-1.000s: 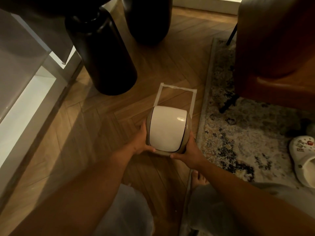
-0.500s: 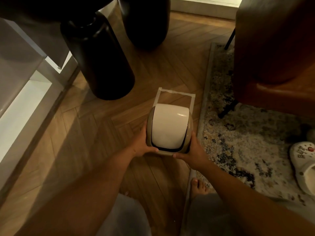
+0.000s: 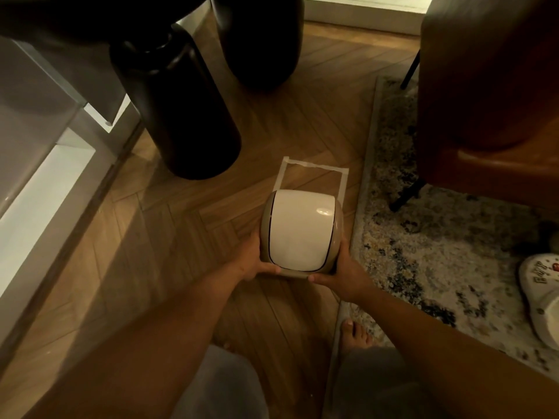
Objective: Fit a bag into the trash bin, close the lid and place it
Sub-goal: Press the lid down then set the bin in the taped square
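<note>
- Two bare forearms reach forward and down from the bottom corners and meet at the bin (image 3: 301, 234).
- Left hand (image 3: 252, 261) presses on the bin's left side, with the thumb lying along the near lower edge.
- Right hand (image 3: 348, 272) presses on the right side, its thumb also on the near edge; both hands are closed around the bin and hold it between them.
- No writing shows on the bin; the white clog (image 3: 541, 294) at the right edge has letters, too blurred to read.
- Bin's white lid (image 3: 298, 229) is closed inside the beige body.
- Bin is above the wooden floor (image 3: 181, 237), and its far end covers the near part of a tape outline (image 3: 314, 169).
- Rug (image 3: 438, 252) lies just to the right, and a dark vase (image 3: 178, 116) stands to the far left.
</note>
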Available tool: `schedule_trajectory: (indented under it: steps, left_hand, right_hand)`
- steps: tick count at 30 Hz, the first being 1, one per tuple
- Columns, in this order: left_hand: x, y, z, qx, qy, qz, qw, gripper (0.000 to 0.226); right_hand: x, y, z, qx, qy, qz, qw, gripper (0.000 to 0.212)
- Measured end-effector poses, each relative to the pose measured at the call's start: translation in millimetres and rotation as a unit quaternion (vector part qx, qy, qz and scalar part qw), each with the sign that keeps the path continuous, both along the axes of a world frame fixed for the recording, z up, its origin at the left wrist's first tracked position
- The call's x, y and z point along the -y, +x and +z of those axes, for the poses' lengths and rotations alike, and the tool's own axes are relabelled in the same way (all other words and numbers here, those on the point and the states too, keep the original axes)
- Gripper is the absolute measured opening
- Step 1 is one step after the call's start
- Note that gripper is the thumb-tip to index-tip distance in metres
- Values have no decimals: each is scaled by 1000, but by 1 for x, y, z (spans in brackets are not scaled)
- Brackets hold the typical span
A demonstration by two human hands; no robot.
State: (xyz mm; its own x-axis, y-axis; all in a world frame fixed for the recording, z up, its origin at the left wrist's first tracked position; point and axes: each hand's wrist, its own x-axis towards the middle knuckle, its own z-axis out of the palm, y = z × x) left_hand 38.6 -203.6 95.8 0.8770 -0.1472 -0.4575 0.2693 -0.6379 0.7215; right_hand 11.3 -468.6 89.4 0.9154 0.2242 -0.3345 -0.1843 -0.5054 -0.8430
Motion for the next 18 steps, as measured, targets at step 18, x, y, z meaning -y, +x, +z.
schedule_trajectory:
  steps: [18]
  left_hand:
    - [8,30,-11,51,-48,12,997,118]
  right_hand:
    - [5,30,-4,35,-6,-35,999,138]
